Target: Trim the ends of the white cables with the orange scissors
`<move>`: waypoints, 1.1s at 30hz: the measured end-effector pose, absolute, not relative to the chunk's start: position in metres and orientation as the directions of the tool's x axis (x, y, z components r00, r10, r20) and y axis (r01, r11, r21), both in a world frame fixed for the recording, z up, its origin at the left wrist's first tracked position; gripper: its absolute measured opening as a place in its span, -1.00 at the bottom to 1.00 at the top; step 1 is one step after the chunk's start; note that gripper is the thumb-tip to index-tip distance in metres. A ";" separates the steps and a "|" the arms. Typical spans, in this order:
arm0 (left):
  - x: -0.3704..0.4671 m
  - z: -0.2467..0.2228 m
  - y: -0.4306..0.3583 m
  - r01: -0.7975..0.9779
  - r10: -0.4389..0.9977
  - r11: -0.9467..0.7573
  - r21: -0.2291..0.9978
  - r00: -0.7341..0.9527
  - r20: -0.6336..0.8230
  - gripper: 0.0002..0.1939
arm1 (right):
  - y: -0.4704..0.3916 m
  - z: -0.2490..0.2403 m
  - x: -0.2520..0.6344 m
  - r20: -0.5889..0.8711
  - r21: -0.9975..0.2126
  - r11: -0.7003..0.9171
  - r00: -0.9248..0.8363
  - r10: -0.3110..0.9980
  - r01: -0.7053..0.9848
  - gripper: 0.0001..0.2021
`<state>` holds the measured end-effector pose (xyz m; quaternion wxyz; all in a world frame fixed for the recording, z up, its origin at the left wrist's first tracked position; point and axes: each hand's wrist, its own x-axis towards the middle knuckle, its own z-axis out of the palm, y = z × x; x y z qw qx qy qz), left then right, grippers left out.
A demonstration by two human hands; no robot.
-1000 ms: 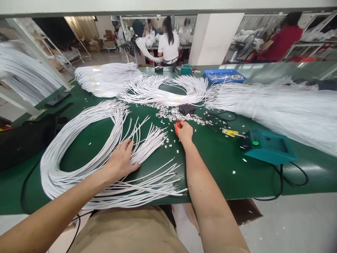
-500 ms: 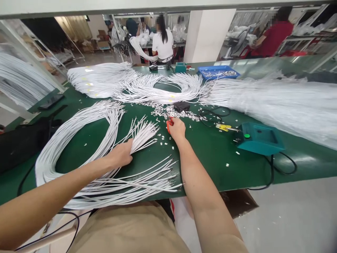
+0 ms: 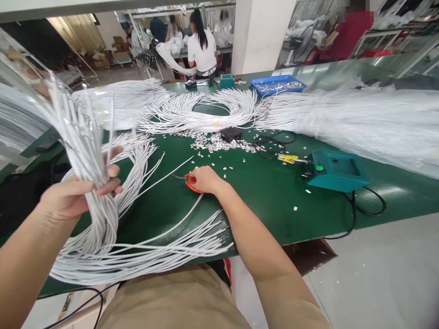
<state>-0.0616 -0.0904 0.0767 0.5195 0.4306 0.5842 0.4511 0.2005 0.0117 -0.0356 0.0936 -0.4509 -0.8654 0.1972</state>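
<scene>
A thick bundle of white cables (image 3: 80,151) stands nearly upright in my left hand (image 3: 80,194), its fingers wrapped round it and the cable ends pointing up. My right hand (image 3: 206,179) grips a pair of red-handled cutters (image 3: 190,182), their dark blades pointing left above the green table (image 3: 264,196). A single cable runs from under my right hand toward the loop at left. Closer to me, loose cable ends (image 3: 192,242) fan out toward the table's front edge. The remaining coil (image 3: 133,183) lies behind my left hand and is partly hidden by it.
Small silvery-white pieces (image 3: 212,140) are scattered round a black box (image 3: 231,134). At right sits a teal device (image 3: 338,170) with a yellow-handled tool (image 3: 288,158) before it. Farther back are more cable bundles (image 3: 219,119) and a blue tray (image 3: 257,85). Several people work in the background.
My left hand has lifted the cable bundle up and to the left, turning its ends upward. My right hand has moved left and nearer with the cutters.
</scene>
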 end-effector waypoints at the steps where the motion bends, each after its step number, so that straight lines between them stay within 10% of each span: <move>1: -0.063 0.081 -0.088 0.061 0.979 0.192 0.980 -0.083 -0.187 -0.21 | 0.011 -0.038 0.200 -0.007 -0.404 0.510 -0.560 0.829 0.759 -0.85; 6: -0.072 0.078 -0.066 0.154 0.965 0.158 0.975 0.184 -0.186 -0.10 | 0.022 -0.039 0.220 0.096 -0.315 0.334 -0.320 0.942 0.888 -0.70; 12: -0.034 0.062 -0.048 0.094 0.821 0.241 0.966 0.511 -0.254 -0.71 | 0.011 -0.020 0.209 -0.121 -0.360 0.310 -0.373 0.920 0.880 -0.73; 21: 0.008 0.022 -0.014 0.115 0.787 0.520 0.846 0.322 -0.527 -0.68 | 0.016 -0.022 0.229 -0.036 -0.322 0.193 -0.215 0.976 0.927 -0.79; 25: 0.004 0.004 0.000 0.087 0.828 0.520 0.850 0.194 -0.526 -0.65 | 0.028 -0.013 0.219 -0.114 -0.926 -0.047 -0.157 0.981 0.376 -0.75; 28: -0.001 -0.005 0.005 0.076 0.862 0.490 0.869 0.108 -0.495 -0.61 | 0.030 -0.010 0.200 -0.164 -0.986 -0.166 -0.237 0.957 0.010 -0.70; 33: -0.003 -0.014 0.005 0.090 0.907 0.418 0.904 0.013 -0.421 -0.49 | 0.030 -0.018 0.179 -0.234 -0.962 -0.260 -0.236 0.943 -0.084 -0.71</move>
